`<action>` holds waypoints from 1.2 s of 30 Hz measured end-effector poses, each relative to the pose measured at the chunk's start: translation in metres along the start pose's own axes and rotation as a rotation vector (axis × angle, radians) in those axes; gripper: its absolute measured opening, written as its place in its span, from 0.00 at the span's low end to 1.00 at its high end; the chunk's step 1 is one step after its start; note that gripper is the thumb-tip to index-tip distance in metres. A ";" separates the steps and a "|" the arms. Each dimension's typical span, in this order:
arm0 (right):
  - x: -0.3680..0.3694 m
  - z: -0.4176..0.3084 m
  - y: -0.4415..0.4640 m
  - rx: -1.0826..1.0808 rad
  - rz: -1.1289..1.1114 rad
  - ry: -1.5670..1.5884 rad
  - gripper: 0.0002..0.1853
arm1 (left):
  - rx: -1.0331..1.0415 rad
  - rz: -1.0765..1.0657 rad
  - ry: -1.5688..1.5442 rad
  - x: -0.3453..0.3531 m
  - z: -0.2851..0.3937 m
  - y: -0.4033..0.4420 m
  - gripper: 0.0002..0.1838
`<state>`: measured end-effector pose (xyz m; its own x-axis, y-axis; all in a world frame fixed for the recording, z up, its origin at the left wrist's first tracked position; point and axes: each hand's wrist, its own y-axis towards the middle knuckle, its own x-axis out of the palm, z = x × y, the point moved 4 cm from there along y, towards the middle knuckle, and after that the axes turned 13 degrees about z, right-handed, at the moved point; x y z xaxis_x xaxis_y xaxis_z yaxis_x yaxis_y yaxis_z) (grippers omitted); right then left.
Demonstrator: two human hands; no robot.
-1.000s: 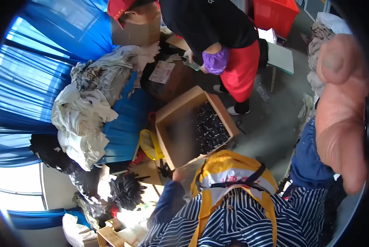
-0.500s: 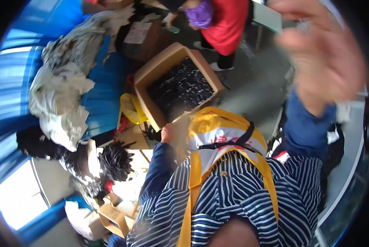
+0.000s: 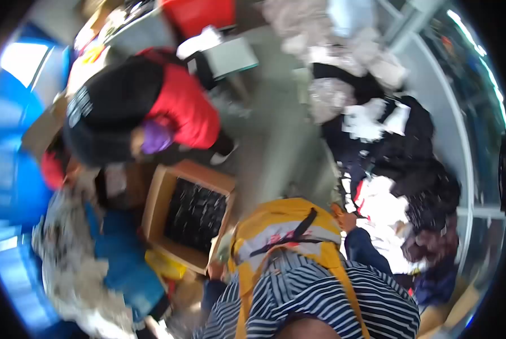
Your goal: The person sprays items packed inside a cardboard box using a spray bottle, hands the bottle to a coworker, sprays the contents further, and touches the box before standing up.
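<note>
A cardboard box (image 3: 158, 210), filled with small dark pieces in rows, stands open at the centre left. Close to its near corner is my left hand (image 3: 216, 269), blurred, beside a pale piece; its fingers cannot be made out. On the other side of my yellow and white apron (image 3: 278, 226), my right hand (image 3: 345, 219) is low near the apron's edge. Its fingers are small and smeared, and whatever it may hold does not show. Dark and white cloth (image 3: 383, 206) lies to the right of this hand.
A person in black and red (image 3: 145, 107) bends over beyond the box. Pale cloth (image 3: 72, 260) is heaped at the left. A small table (image 3: 230, 56) stands beyond, and a red bin (image 3: 199, 16) is at the top. Cloth piles run along a glass partition (image 3: 456, 124) on the right.
The view has swung right, bringing the right-hand cloth piles into sight. My right hand has dropped from high in view to beside the apron. My left hand stays near the box.
</note>
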<state>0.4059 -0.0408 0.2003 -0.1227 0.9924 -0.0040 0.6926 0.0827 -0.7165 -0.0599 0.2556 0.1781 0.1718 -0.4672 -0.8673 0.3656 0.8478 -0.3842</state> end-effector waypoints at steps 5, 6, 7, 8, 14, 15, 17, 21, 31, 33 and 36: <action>-0.070 0.022 0.103 -0.925 -0.153 -1.357 0.12 | -0.424 0.159 -0.553 0.024 0.017 0.048 0.06; -0.059 0.014 0.111 -0.880 -0.195 -1.300 0.09 | -0.265 0.269 -0.487 0.014 0.036 0.054 0.11; -0.044 0.003 0.123 -0.839 -0.238 -1.242 0.06 | -0.284 0.293 -0.492 0.009 0.051 0.053 0.11; -0.020 -0.012 0.136 -0.872 -0.265 -1.233 0.06 | -0.336 0.253 -0.494 0.005 0.066 0.053 0.15; 0.079 -0.092 0.180 -0.359 -0.216 -0.635 0.20 | -0.262 0.351 -0.332 -0.030 0.129 0.031 0.23; 0.083 -0.102 0.183 -0.357 -0.212 -0.633 0.20 | -0.258 0.348 -0.330 -0.019 0.126 0.021 0.23; 0.101 -0.124 0.185 -0.410 -0.220 -0.601 0.15 | -0.422 0.253 -0.337 0.012 0.106 -0.001 0.19; 0.087 -0.132 0.199 -0.448 -0.209 -0.626 0.12 | -0.037 0.195 0.043 0.058 0.101 -0.057 0.12; -0.049 -0.051 0.111 -0.476 0.004 -1.181 0.15 | 0.656 0.248 0.545 0.029 0.122 0.131 0.07; -0.053 -0.046 0.093 -0.384 0.107 -1.116 0.16 | 0.771 0.233 0.507 0.016 0.161 0.181 0.07; -0.059 -0.029 0.071 -0.262 0.205 -1.031 0.18 | 0.887 0.207 0.457 0.016 0.185 0.229 0.07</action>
<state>0.4828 -0.0908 0.1702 -0.4410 0.4452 -0.7793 0.8834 0.0623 -0.4644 0.1957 0.3953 0.1348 0.0104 -0.0343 -0.9994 0.9464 0.3229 -0.0013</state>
